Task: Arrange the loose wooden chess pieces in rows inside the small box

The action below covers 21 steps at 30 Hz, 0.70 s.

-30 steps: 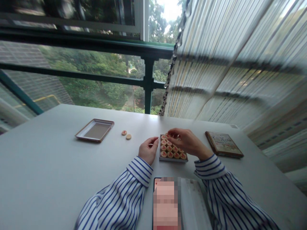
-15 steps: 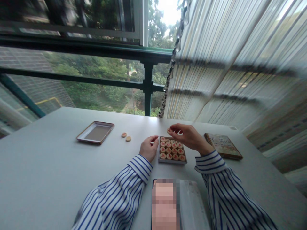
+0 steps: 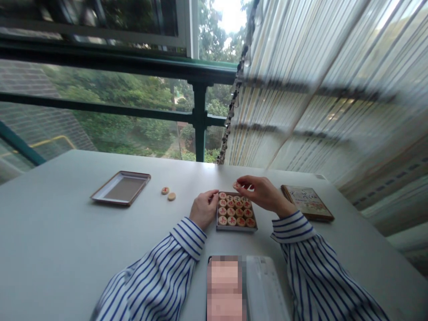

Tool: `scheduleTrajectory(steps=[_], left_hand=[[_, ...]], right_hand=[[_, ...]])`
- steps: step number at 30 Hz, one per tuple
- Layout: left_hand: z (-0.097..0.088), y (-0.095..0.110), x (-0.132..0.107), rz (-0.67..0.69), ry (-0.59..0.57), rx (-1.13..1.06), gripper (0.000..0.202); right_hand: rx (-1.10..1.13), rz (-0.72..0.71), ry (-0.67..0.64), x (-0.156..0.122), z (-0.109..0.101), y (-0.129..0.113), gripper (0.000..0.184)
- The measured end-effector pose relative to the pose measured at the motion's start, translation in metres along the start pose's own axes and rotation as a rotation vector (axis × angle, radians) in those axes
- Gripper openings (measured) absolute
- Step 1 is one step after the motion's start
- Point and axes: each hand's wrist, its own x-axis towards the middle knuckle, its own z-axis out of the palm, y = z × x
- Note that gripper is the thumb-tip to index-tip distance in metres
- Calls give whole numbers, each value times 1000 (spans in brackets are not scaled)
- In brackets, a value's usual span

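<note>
My right hand pinches a round wooden Chinese chess piece between thumb and fingers, with a red mark on its face. It hovers just above the far side of a shallow open box. Rows of chess pieces fill this box, most showing red characters and a few dark-looking ones in the far row. My left hand is at the box's left side, its bent fingers against the far left corner. Two loose pieces lie to the left: one shows a red character, the other a plain face.
A shallow tray-like lid lies at the left on the white table. At the right is a flat decorated box. A phone-like device with a blurred screen and a white case stand close in front.
The view has shifted slightly, so the table things appear further left. My right hand still holds the piece above the box's far edge. My left fingers look closer against the box.
</note>
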Motion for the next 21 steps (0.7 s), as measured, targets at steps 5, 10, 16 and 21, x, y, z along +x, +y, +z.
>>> scheduleTrajectory(steps=[5, 10, 16, 21], left_hand=[[0, -1, 1, 27, -23, 8, 28], [0, -1, 0, 38, -47, 21, 28], [-2, 4, -1, 34, -108, 80, 30], [-2, 7, -1, 12, -93, 129, 30]], right_hand=[[-8, 1, -20, 0, 1, -2, 24], [-21, 10, -45, 0, 3, -1, 22], [-72, 24, -78, 0, 10, 2, 25], [-99, 44, -103, 0, 15, 4, 26]])
